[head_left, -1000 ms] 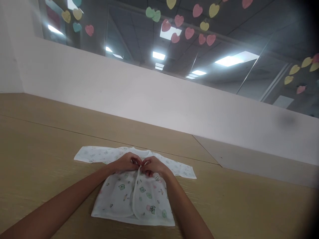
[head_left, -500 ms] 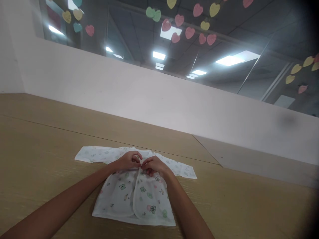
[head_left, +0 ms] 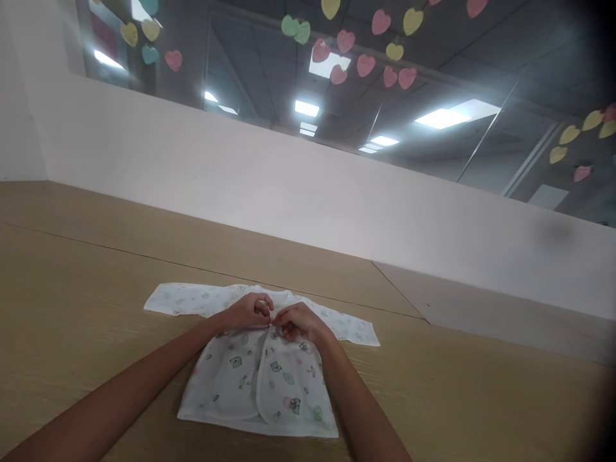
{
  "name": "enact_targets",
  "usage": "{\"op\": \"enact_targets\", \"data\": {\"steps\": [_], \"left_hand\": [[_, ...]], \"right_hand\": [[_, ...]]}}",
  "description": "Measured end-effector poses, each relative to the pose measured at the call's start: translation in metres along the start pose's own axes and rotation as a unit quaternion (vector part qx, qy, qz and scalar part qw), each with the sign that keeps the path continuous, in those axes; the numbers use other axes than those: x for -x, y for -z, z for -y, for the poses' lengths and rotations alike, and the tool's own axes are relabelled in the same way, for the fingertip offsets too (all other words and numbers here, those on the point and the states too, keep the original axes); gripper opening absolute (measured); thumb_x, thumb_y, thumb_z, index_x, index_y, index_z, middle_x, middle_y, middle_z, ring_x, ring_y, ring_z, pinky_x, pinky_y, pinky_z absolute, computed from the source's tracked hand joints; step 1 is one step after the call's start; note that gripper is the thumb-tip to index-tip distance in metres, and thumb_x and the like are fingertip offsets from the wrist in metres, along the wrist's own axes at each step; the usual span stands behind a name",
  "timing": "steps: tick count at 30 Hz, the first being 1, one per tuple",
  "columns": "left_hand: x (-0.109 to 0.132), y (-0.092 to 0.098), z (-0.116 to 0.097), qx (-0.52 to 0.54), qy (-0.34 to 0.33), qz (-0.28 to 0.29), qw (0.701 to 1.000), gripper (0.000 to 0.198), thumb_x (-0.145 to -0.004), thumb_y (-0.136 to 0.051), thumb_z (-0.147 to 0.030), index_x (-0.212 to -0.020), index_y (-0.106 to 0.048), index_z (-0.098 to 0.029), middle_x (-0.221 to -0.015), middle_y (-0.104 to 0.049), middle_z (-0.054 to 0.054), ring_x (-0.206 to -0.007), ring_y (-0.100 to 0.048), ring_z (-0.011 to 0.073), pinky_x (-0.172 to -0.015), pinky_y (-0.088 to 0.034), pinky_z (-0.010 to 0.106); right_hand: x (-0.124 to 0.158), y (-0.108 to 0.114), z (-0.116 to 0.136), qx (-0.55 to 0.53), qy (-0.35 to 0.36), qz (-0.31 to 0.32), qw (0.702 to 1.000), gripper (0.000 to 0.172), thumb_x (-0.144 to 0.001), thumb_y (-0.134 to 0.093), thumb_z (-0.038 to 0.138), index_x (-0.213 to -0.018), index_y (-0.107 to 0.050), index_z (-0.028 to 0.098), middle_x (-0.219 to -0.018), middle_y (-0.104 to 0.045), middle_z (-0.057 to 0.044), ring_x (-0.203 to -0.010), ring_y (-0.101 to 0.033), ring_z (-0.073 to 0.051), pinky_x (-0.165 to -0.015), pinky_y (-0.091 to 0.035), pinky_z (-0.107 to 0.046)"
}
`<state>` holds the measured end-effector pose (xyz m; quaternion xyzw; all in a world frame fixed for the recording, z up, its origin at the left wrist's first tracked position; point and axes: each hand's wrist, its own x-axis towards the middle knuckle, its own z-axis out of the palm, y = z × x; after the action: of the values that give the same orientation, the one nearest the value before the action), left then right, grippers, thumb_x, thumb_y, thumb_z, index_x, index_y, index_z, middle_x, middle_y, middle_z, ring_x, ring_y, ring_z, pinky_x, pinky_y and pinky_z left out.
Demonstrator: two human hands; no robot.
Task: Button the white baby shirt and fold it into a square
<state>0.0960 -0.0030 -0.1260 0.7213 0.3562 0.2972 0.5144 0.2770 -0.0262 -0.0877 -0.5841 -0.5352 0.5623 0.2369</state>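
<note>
A small white baby shirt (head_left: 289, 378) with green and pink animal prints lies flat, its sleeves spread to both sides and its neckline away from me. Its front has a centre opening with curved lower corners, and the two edges come together near the chest. There my left hand (head_left: 253, 310) pinches the fabric at the opening's edge. Close against it, my right hand (head_left: 297, 319) pinches the same spot from the other side. The fingertips nearly meet, and whatever fastener may sit between them is too small to make out.
The shirt rests on a wood-toned table (head_left: 462, 398) with thin seams across it. A white low wall (head_left: 269, 173) runs along the back. Above it, glass panels carry paper hearts (head_left: 366, 65) in pink, yellow and green, with ceiling lights showing behind.
Almost nothing differs. Both hands keep their pinch at the same place on the shirt, with only a tiny shift of the fingers and the camera view.
</note>
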Motion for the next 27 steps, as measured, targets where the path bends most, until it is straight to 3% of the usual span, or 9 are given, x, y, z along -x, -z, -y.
{"op": "enact_targets", "data": {"steps": [7, 27], "left_hand": [[-0.0010, -0.0004, -0.0005, -0.003, 0.002, 0.000, 1.000, 0.028, -0.061, -0.064, -0.024, -0.084, -0.052, -0.015, -0.072, -0.062, 0.002, -0.060, -0.051, 0.0105, -0.053, -0.036, 0.020], [-0.0008, 0.0001, 0.0009, -0.011, -0.022, 0.008, 1.000, 0.022, -0.060, -0.060, -0.019, -0.080, -0.051, -0.015, -0.067, -0.059, -0.001, -0.058, -0.048, 0.0089, -0.052, -0.034, 0.020]], "right_hand": [[-0.0045, 0.0012, -0.0035, -0.021, -0.004, -0.001, 1.000, 0.011, -0.056, -0.060, 0.008, -0.066, -0.063, 0.010, -0.052, -0.055, 0.000, -0.042, -0.048, -0.008, -0.043, -0.044, -0.019], [-0.0031, -0.0003, 0.0004, -0.042, -0.030, -0.011, 0.999, 0.008, -0.059, -0.057, 0.005, -0.065, -0.062, 0.007, -0.049, -0.053, -0.001, -0.041, -0.048, -0.009, -0.040, -0.044, -0.019]]}}
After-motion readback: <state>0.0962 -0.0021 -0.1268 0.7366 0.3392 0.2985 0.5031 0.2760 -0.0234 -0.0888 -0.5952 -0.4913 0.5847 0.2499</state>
